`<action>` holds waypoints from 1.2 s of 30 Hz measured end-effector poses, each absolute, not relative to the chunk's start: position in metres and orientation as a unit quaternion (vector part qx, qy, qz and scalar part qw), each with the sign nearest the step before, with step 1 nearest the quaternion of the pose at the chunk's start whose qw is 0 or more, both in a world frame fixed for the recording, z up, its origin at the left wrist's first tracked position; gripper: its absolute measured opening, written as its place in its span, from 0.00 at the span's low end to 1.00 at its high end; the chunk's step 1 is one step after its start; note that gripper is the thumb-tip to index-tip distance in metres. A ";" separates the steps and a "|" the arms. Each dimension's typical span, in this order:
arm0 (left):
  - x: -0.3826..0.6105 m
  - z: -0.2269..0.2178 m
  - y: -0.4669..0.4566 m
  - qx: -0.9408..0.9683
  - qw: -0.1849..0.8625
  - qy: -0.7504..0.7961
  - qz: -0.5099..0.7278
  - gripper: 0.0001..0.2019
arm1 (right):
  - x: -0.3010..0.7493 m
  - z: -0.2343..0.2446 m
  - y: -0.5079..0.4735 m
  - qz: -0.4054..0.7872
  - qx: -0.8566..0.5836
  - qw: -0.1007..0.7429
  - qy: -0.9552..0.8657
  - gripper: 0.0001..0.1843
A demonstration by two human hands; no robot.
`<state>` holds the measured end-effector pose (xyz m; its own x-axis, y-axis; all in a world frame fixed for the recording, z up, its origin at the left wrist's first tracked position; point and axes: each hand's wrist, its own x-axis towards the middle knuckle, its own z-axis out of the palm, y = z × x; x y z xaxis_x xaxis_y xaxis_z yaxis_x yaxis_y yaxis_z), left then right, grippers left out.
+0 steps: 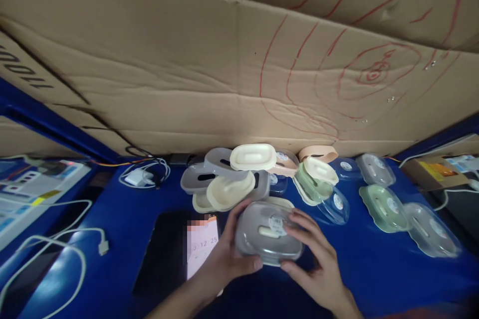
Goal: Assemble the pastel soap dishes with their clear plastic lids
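Far off to the left of the grip, white charging cables (56, 239) loop over the blue table top (374, 269), and a white plug adapter (135, 177) lies further back beside a coil of wire. Just left of the grip sits a dark phone with a lit screen (202, 249), partly under the wrist.

The left hand (224, 259) curls round the near-left edge of an oval grey plastic soap box with a clear lid (268, 233), thumb along the front rim and fingers reaching up its far side. The right hand (318, 254) closes on the opposite edge, fingers laid across the lid top. Both hands are clasped on the box, holding it just above the table and directly before the person.

By my reading, the work in hand is seating or checking the lid on this box (whether it is fully pressed home cannot be told); the next move would call for even pressure from both sides so the lid sits flat.

Just behind the grip is a heap of grey and cream oval box halves (228, 174). Behind and to the right lie pale green trays (383, 207) and clear lids (430, 229), well apart from the hands. A creased brown cardboard sheet with red scribbles (239, 60) stands at the back.
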<state>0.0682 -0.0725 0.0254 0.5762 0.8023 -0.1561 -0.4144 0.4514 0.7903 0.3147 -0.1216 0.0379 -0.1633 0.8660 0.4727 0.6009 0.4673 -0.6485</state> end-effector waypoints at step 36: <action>0.065 0.016 -0.070 0.394 0.769 0.316 0.392 0.52 | 0.298 0.055 -0.126 0.180 -0.457 0.311 -0.814 0.21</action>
<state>0.0650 -0.0698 0.0157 0.4934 0.8517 -0.1768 -0.3531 0.3818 0.8541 0.2976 -0.1257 0.0553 -0.3893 0.8555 0.3415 0.6311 0.5178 -0.5776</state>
